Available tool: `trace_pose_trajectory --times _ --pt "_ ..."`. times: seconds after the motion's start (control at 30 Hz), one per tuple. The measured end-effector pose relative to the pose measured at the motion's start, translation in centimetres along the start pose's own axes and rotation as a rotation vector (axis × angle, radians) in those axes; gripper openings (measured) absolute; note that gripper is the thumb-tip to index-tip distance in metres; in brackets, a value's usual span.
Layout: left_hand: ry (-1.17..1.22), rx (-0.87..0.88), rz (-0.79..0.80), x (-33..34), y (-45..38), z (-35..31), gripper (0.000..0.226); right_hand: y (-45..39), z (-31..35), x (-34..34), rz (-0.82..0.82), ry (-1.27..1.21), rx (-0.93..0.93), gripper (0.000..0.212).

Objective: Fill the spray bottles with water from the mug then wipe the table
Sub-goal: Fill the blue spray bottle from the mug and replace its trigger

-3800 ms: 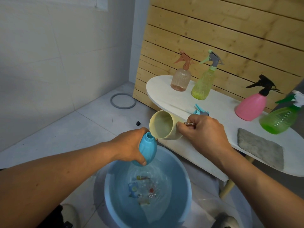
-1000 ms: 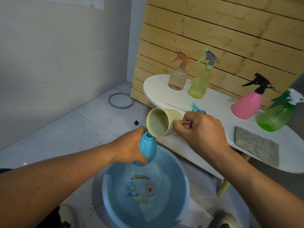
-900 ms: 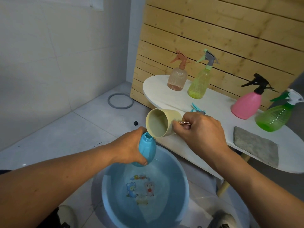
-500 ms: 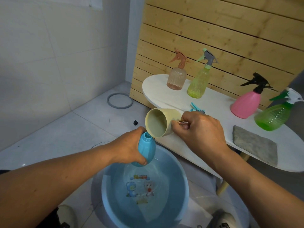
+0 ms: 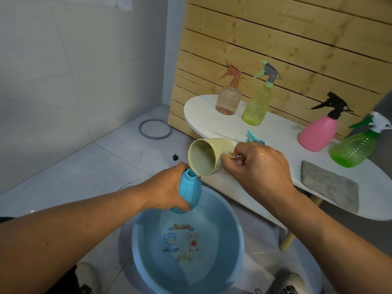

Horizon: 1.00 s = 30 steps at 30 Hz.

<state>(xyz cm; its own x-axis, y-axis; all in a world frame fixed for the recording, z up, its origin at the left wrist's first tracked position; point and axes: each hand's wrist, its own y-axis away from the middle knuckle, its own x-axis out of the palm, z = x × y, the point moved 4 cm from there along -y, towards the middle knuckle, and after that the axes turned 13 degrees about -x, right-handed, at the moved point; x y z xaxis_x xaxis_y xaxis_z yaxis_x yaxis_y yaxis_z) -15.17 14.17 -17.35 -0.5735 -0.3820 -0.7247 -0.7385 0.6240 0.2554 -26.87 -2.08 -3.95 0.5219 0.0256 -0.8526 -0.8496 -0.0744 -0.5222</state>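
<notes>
While the left hand (image 5: pixel 167 194) is gripping the blue bottle (image 5: pixel 189 193) over the basin (image 5: pixel 231 228), the right hand (image 5: pixel 258 164) is holding the mug (image 5: pixel 206 155) by its handle, tipping it into the neck. Four capped bottles are waiting on the table (image 5: pixel 212 122); fill levels unclear. Cloth (image 5: pixel 328 185) is lying untouched, wiping not started.

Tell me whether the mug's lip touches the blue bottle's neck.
Cannot tell. In the head view the mug lip overlaps the blue bottle opening, hiding any contact.
</notes>
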Motion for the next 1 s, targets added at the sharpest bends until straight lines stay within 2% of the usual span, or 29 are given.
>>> trace_pose_trajectory --times 1.0 --pt "-0.01 0.0 -0.001 0.12 0.01 -0.1 0.093 0.11 0.62 -0.21 -0.03 0.096 -0.088 0.039"
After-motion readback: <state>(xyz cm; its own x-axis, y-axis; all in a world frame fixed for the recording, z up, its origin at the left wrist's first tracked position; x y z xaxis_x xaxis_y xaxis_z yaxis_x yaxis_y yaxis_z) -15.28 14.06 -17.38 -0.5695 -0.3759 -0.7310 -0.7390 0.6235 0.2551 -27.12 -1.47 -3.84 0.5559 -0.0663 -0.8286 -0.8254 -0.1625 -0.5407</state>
